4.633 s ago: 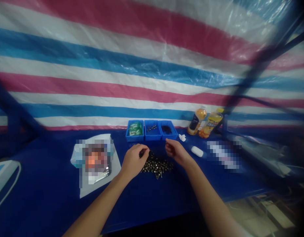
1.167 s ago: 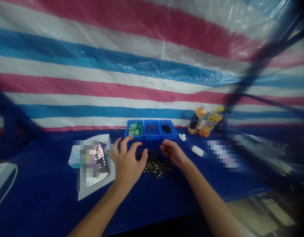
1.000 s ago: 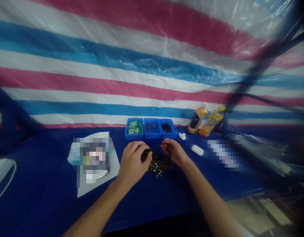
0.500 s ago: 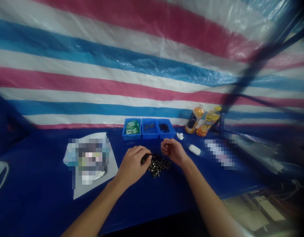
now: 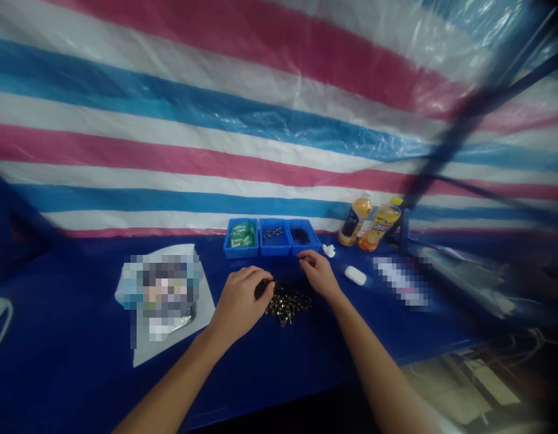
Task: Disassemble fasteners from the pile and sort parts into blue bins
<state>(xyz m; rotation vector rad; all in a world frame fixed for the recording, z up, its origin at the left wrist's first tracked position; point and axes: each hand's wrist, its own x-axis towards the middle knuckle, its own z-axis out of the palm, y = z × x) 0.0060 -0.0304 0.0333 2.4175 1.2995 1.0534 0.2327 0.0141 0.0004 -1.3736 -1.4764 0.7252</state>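
The left hand (image 5: 242, 299) curls at the left edge of the pile of small metal pieces (image 5: 288, 306) on the blue table (image 5: 279, 374), its back hiding part of them. The dark patch between thumb and fingers may be a held item or only shadow, so I cannot tell whether that grip is closed on anything. The right hand (image 5: 321, 274) hangs near the pile's far right side, fingers bent; their tips are too small to show whether they pinch something. Beyond, the right bin (image 5: 304, 248) holds dark contents, hard to make out. Pixelation covers most of what lies on the white sheet (image 5: 199, 313).
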